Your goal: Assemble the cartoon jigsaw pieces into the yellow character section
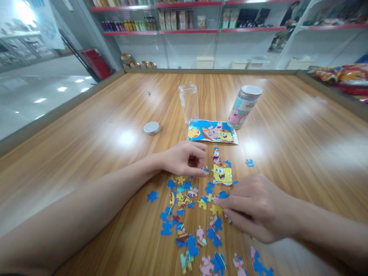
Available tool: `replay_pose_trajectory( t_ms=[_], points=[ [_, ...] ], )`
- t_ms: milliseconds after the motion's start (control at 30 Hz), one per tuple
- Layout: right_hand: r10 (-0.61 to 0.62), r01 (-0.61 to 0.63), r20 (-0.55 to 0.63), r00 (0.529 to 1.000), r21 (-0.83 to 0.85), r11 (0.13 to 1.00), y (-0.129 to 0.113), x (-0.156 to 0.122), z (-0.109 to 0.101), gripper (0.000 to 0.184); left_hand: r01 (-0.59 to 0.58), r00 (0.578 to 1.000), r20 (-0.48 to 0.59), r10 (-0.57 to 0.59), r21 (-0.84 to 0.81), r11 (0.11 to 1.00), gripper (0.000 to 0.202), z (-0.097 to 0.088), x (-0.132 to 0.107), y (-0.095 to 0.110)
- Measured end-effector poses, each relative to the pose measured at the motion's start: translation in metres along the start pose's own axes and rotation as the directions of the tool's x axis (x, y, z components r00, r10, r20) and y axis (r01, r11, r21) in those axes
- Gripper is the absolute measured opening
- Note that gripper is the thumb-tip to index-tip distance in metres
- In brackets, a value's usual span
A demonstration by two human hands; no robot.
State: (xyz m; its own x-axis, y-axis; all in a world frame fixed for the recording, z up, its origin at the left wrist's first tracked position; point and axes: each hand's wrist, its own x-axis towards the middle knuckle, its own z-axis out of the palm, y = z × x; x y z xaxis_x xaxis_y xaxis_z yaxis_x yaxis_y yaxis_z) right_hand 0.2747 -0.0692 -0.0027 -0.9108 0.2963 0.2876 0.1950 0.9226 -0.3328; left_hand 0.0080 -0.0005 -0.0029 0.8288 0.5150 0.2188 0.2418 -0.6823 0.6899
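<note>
My left hand [184, 158] rests on the wooden table [86, 161] with its fingers curled, pinching a small puzzle piece [206, 170] beside the joined yellow cartoon section [222, 172]. My right hand [255, 207] lies flat over the loose puzzle pieces [186, 214], its fingertips pressed on a yellow piece [216, 209]. The loose pieces, blue, yellow and pink, are scattered in front of me between both hands. A printed reference picture [212, 132] lies just beyond the joined section. One blue piece [249, 162] lies apart to the right.
A clear empty jar [189, 102] stands behind the picture, its silver lid [151, 127] lying to the left. A labelled canister [244, 106] with a white lid stands to the right. Snack bags [342, 76] lie at the far right edge. Shop shelves [186, 30] line the back.
</note>
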Motion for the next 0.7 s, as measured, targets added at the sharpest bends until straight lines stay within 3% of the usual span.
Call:
replay_pose_trajectory(
  t_ms=[167,700],
  points=[
    [0.017,-0.017,0.021,1.000,0.046,0.999,-0.0017,0.0000,-0.0019,0.027,-0.008,1.000,-0.001,0.008,-0.019,1.000,0.028,-0.0011,-0.0003,0.0000],
    [-0.004,-0.003,0.055,0.998,0.128,0.992,-0.0003,-0.0003,-0.0027,0.027,0.000,1.000,0.011,0.000,-0.044,0.999,0.031,-0.0034,0.0010,0.0023]
  ],
)
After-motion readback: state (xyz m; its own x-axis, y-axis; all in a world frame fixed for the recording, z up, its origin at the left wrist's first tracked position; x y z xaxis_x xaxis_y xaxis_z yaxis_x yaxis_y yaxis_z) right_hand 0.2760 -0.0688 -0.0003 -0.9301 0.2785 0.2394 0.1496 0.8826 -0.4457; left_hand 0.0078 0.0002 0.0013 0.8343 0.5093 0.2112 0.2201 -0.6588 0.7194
